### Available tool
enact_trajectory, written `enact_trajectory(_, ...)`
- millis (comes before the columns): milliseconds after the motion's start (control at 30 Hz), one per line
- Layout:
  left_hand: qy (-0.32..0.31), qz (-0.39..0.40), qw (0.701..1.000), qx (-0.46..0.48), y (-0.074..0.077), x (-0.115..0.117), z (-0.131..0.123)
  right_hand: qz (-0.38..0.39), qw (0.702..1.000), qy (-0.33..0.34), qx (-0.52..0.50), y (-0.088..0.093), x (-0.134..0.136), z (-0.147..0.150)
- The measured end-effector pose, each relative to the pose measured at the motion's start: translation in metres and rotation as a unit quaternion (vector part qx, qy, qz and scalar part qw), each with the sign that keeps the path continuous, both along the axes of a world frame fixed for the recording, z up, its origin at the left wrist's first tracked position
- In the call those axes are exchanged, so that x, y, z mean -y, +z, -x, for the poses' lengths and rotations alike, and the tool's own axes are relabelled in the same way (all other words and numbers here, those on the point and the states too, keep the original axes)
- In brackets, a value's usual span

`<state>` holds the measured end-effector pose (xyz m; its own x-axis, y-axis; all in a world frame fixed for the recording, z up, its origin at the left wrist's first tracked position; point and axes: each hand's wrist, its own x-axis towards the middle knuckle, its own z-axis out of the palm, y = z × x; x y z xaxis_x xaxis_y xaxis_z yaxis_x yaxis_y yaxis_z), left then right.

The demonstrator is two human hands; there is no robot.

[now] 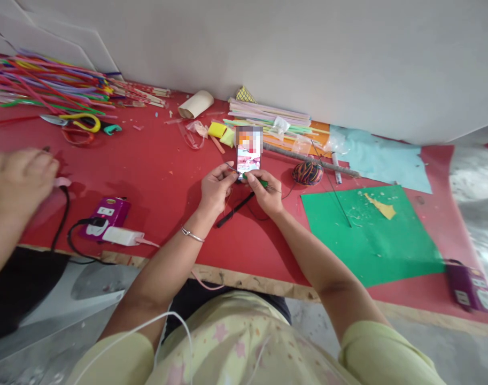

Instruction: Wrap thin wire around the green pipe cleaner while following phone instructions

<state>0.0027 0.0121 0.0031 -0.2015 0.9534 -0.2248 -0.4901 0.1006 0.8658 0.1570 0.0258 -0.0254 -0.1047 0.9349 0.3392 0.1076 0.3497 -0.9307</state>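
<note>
My left hand (215, 188) and my right hand (266, 193) meet over the red table (155, 166), fingers pinched together. Between them runs a thin dark wire, and my right hand also pinches a short green stem piece (260, 182). A black strip (234, 210) lies on the table just below the hands. Right behind my fingertips a phone (248, 155) stands upright with its screen lit. A ball of multicoloured wire (307, 173) sits to the right of my right hand, a thin wire trailing from it toward my hands.
A green sheet (368, 235) with scraps lies at right, a light blue sheet (382, 158) behind it. Coloured straws (47, 83), scissors (77, 122) and a paper roll (195, 104) lie at the back. A purple power strip (107, 216) sits left. Another person's hand (17, 182) is at far left.
</note>
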Motion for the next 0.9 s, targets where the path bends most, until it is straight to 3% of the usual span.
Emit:
enact_trajectory(167, 0.025, -0.008, 0.999, -0.019, -0.002, -0.001, -0.002, 0.008, 1.000, -0.011, -0.006, 0.002, 0.001, 0.002)
enact_trajectory(333, 0.078, -0.042, 0.996, -0.004, -0.004, -0.003, -0.005, -0.086, 0.992, -0.058, 0.071, -0.001, 0.008, 0.008)
enact_trajectory(533, -0.008, 0.017, 0.995, 0.099, 0.006, 0.000, 0.003, -0.169, 0.981, -0.049, 0.082, -0.001, 0.011, 0.010)
enact_trajectory(700, -0.061, 0.028, 0.991, 0.118, 0.009, 0.000, 0.012, -0.153, 0.986, -0.032, 0.051, 0.002, 0.011, 0.007)
enact_trajectory(900, -0.071, 0.028, 0.990, 0.119, 0.008, -0.003, 0.017, -0.147, 0.988, -0.013, 0.037, -0.002, 0.008, 0.002)
